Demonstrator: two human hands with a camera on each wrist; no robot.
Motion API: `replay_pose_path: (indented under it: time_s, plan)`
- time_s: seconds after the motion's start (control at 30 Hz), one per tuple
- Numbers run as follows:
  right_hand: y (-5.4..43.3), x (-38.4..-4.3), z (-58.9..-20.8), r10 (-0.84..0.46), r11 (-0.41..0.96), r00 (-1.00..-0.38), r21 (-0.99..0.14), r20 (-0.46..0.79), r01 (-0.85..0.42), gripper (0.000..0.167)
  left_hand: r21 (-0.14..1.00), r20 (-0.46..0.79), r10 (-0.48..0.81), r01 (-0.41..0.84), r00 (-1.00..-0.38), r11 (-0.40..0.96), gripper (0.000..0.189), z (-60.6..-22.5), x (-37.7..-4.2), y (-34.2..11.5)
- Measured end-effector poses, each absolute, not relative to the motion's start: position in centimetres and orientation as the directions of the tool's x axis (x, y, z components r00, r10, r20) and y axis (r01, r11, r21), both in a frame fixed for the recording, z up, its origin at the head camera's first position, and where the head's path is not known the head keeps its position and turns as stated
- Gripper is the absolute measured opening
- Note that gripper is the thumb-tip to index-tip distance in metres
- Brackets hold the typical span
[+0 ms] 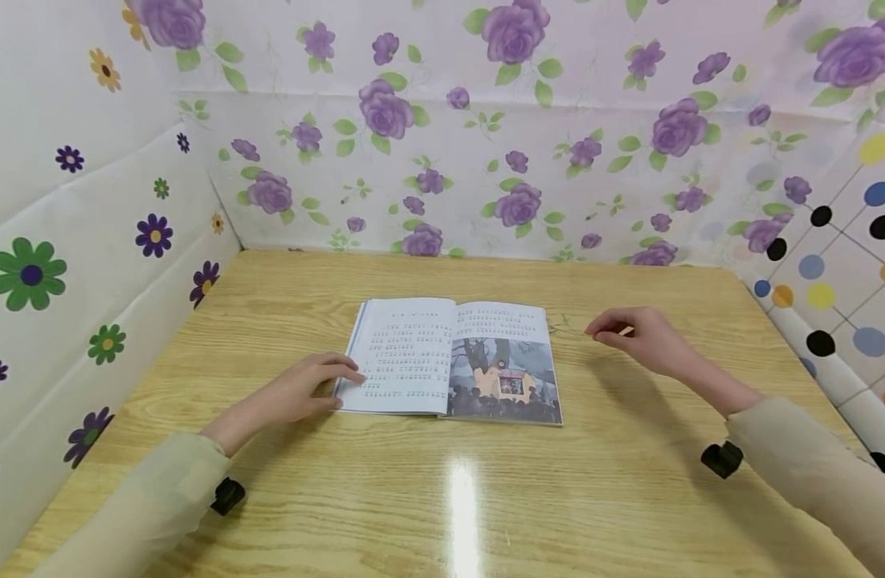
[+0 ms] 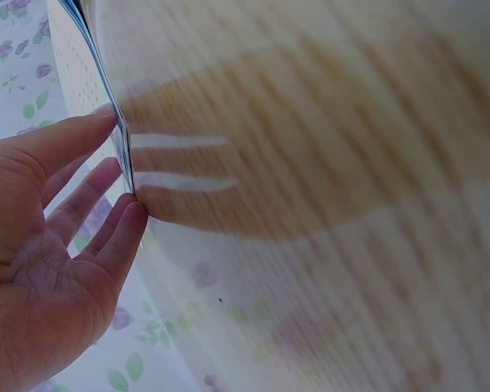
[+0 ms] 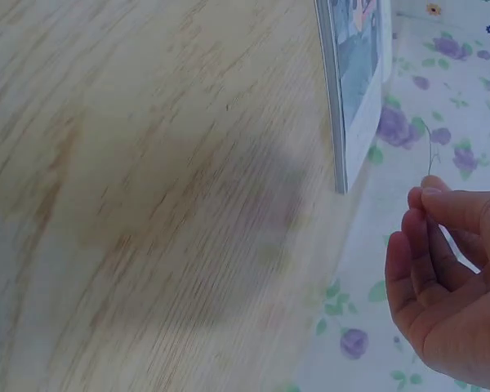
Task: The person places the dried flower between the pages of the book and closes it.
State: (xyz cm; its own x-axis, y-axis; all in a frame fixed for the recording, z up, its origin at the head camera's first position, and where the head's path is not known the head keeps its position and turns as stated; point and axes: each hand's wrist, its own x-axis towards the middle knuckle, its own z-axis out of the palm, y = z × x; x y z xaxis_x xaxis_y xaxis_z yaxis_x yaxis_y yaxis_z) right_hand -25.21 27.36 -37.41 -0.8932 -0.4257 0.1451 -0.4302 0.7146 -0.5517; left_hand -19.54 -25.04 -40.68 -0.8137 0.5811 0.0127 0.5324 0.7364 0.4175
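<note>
An open picture book [image 1: 406, 353] lies on the table. Its left page carries text, and its right page has lines of text above a dark picture of a tree and a lit stage. On the left page's outer edge rests my left hand [image 1: 308, 389], fingers on the paper and thumb by the near corner; the left wrist view shows this hand [image 2: 65, 220] against the book's edge [image 2: 124, 147]. My right hand [image 1: 638, 337] is raised beyond the right page, pinching a thin, pale stem-like sprig [image 1: 568, 328] between thumb and forefinger. The right wrist view shows the sprig [image 3: 430, 151] as a fine dark line.
The wooden table [image 1: 385, 498] reaches a floral cloth wall [image 1: 442, 160] at the back. A flower-printed sheet [image 1: 110, 265] stands on the left and a dotted one [image 1: 847, 305] on the right. A small black device [image 1: 722, 459] hangs at the right cuff.
</note>
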Motion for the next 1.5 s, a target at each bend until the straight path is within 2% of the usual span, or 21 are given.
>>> replay_pose_path:
  time_s: [0.63, 1.1, 1.5]
  plan:
    - [23.0, -26.3, -37.9, -0.449, 0.673, -0.889, -0.62, 0.09, -0.403, 0.015, 0.414, 0.006, 0.575, 0.525, -0.818, 0.743, 0.039, -40.5, -19.6, -25.0]
    - [20.1, -26.6, -38.7, -0.517, 0.596, -0.852, -0.678, 0.087, -0.43, 0.015, 0.414, 0.012, 0.579, 0.531, -0.815, 0.739, 0.039, -40.7, -19.7, -25.1]
    - [18.1, -26.7, -39.1, -0.537, 0.576, -0.843, -0.711, 0.043, -0.403, 0.014, 0.426, -0.002, 0.567, 0.513, -0.824, 0.746, 0.04, -40.6, -19.6, -25.0]
